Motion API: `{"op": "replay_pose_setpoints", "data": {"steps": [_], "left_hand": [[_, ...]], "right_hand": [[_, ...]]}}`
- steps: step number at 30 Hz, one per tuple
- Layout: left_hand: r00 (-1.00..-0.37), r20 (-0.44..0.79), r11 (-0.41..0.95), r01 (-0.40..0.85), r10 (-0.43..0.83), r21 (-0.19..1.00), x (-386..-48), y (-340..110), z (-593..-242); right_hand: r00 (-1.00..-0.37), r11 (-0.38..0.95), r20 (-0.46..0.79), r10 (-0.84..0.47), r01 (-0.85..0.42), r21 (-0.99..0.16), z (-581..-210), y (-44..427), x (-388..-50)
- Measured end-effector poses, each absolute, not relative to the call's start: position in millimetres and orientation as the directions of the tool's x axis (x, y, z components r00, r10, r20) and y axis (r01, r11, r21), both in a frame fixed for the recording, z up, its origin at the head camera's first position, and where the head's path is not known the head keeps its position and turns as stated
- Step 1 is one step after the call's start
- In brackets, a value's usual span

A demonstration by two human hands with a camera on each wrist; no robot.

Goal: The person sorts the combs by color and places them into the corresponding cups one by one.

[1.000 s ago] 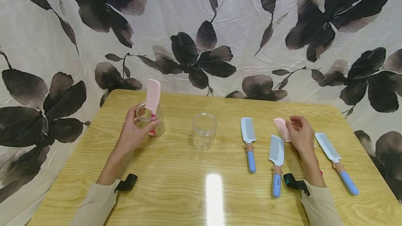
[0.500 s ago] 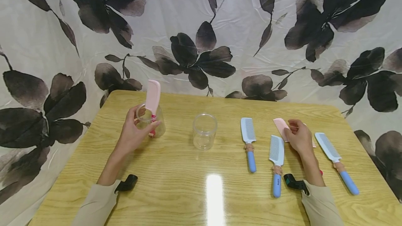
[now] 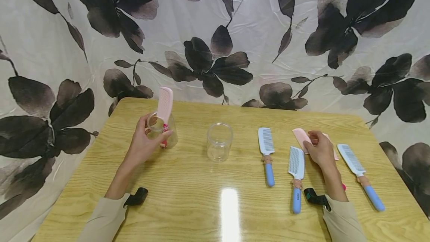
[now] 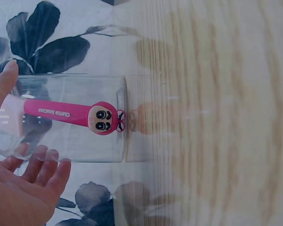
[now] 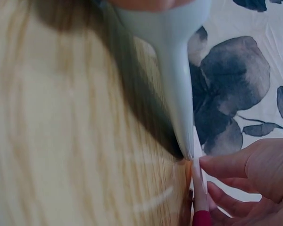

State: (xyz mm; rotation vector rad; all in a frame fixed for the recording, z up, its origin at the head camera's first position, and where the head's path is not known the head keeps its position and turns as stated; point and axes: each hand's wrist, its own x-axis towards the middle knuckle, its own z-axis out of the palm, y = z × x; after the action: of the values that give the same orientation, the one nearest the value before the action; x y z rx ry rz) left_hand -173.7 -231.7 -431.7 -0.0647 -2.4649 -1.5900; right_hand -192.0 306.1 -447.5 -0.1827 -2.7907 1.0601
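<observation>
My left hand curls round a clear jar at the table's left, in which a pink comb stands, teeth end up. In the left wrist view the comb's dark pink handle with a cartoon face shows through the jar wall. At the right, my right hand pinches a pink comb lying on the table; its thumb touches the comb in the right wrist view. Part of another pink comb shows beyond this hand, mostly hidden.
A second clear jar stands in the middle of the table. Blue combs lie at the right: one left of my right hand, one nearer the front, one farther right. A floral cloth hangs behind.
My right hand has lowered slightly and its fingers have closed on the pink comb. The left hand keeps its hold on the jar.
</observation>
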Motion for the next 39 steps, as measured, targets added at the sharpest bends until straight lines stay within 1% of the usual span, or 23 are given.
{"op": "replay_pose_setpoints", "data": {"steps": [9,14,19,22,25,33,39], "left_hand": [[-0.976,0.21,0.406,0.167,-0.063,0.899,-175,-232,-433],[-0.976,0.21,0.407,0.167,-0.064,0.898,-174,-232,-432],[-0.975,0.211,0.409,0.167,-0.065,0.897,-173,-232,-431],[-0.974,0.217,0.405,0.172,-0.065,0.898,-173,-231,-430],[-0.973,0.219,0.407,0.173,-0.069,0.897,-173,-230,-430],[-0.973,0.22,0.401,0.176,-0.066,0.899,-172,-231,-431],[-0.973,0.219,0.403,0.174,-0.067,0.898,-172,-230,-430]], "right_hand": [[-0.986,0.762,0.101,0.13,0.035,-0.646,-450,308,-192],[-0.985,0.755,0.078,0.156,0.068,-0.652,-449,309,-193],[-0.98,0.716,0.038,0.194,0.115,-0.689,-442,313,-189],[-0.979,0.714,0.062,0.194,0.098,-0.694,-436,315,-187],[-0.977,0.738,0.1,0.187,0.072,-0.671,-431,317,-186],[-0.974,0.762,0.106,0.199,0.086,-0.642,-414,317,-180],[-0.968,0.755,0.13,0.216,0.081,-0.651,-399,316,-175]]}}
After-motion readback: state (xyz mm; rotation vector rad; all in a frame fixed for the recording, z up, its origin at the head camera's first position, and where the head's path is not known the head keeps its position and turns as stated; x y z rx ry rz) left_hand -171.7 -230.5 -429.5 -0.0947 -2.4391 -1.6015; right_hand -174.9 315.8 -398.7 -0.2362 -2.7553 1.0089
